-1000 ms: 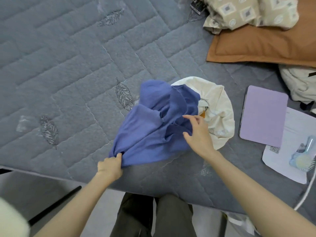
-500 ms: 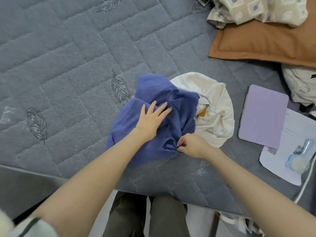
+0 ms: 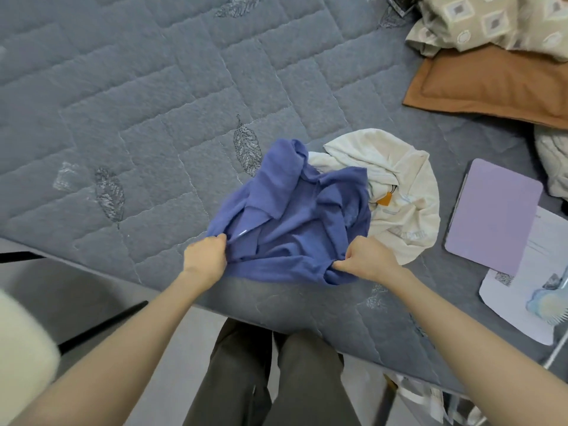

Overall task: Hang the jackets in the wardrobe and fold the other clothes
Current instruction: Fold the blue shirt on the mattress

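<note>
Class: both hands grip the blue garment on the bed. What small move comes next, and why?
Probably lift the blue garment and spread it flat: it lies crumpled, overlapping the cream garment, and the left hand and right hand each grip its near edge.

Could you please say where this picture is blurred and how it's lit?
Head view: the blue garment smears beside the left hand; the right hand is sharper; the white shape at lower left is a blur; lighting soft and even.
</note>
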Tool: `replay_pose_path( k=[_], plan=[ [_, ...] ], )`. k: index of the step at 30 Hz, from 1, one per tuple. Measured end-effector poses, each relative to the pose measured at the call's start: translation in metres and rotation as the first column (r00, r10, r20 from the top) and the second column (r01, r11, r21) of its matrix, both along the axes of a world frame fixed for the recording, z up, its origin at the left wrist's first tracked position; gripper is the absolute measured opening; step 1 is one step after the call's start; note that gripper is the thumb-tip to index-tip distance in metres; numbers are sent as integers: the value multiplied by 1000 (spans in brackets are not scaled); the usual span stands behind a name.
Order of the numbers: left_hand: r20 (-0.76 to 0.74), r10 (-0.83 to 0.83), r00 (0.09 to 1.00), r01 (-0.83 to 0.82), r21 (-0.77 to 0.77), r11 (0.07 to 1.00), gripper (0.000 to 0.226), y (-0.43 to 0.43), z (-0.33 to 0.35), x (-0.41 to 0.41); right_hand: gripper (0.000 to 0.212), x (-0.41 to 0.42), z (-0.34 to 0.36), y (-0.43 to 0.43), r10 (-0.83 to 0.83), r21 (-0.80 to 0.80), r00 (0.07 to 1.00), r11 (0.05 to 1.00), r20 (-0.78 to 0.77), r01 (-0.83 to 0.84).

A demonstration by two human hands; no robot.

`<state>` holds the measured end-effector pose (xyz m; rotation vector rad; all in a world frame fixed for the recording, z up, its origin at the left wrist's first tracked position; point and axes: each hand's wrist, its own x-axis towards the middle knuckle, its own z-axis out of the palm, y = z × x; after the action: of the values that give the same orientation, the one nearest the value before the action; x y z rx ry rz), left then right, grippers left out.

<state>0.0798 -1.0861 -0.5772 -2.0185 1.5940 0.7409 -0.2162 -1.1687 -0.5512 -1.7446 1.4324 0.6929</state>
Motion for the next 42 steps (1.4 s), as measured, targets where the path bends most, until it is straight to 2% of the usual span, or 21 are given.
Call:
replay_pose_path(
  k=[2,3,5,6,7,8,9,10,13,15,18,20,22,24,27,30,32,34,37,40,42],
  plan=[
    [-81,318,945,-325,-96,941,21,10,8,12,55,12,1,8,60,70,998,996,21,-62],
    [-127,468,874,-483,-139,864,21,14,12,19,55,18,2,12,79,100,996,992,30,-81],
    [-221,700,679,-734,-206,647,22,25,22,34,54,29,4,19,94,109,995,989,33,-97],
    [-265,763,589,-807,-231,543,23,30,26,41,51,36,5,23,84,77,996,993,31,-87],
    [-311,786,535,-844,-245,477,23,36,29,47,45,42,6,26,78,21,996,997,34,-78],
    [-366,774,517,-855,-249,454,22,41,33,52,33,49,7,29,79,-55,996,996,47,-76],
    [-425,743,517,-856,-246,456,21,47,37,56,19,57,9,31,78,-115,995,991,68,-70],
    [-479,707,521,-852,-242,464,21,52,41,58,13,67,11,32,68,-148,991,988,113,-51],
    [-619,615,489,-861,-228,456,18,65,56,63,38,102,21,30,72,-132,950,991,305,-33],
    [-686,511,517,-830,-259,493,21,70,70,65,53,131,32,28,165,-199,906,976,389,-92],
    [-724,397,564,-769,-285,572,28,78,98,71,70,179,50,26,342,-369,844,910,414,-189],
    [-721,341,603,-717,-304,627,22,86,115,76,75,209,60,26,476,-449,805,841,353,-301],
    [-688,280,669,-642,-346,684,18,96,130,83,69,230,65,25,607,-454,761,758,229,-468],
    [-688,251,681,-619,-357,700,21,110,141,90,48,242,65,26,673,-415,722,710,163,-569],
    [-727,291,622,-677,-312,667,26,134,151,99,22,250,67,34,650,-431,734,729,197,-531],
    [-644,432,631,-713,-263,650,36,161,150,112,18,255,78,38,500,-402,812,839,302,-367],
    [-552,514,657,-703,-201,682,38,182,150,119,14,260,92,36,448,-364,811,876,376,-316],
    [-418,521,744,-636,-206,743,38,201,151,121,25,264,110,36,465,-358,765,876,446,-323],
    [-175,516,838,-545,-266,795,32,221,154,120,26,272,138,40,511,-382,674,857,534,-347],
    [-21,574,819,-558,-266,786,24,238,164,118,33,276,164,47,487,-396,615,871,620,-291],
    [39,605,795,-573,-280,771,20,250,172,115,24,279,177,53,500,-434,579,862,643,-263]
  ],
)
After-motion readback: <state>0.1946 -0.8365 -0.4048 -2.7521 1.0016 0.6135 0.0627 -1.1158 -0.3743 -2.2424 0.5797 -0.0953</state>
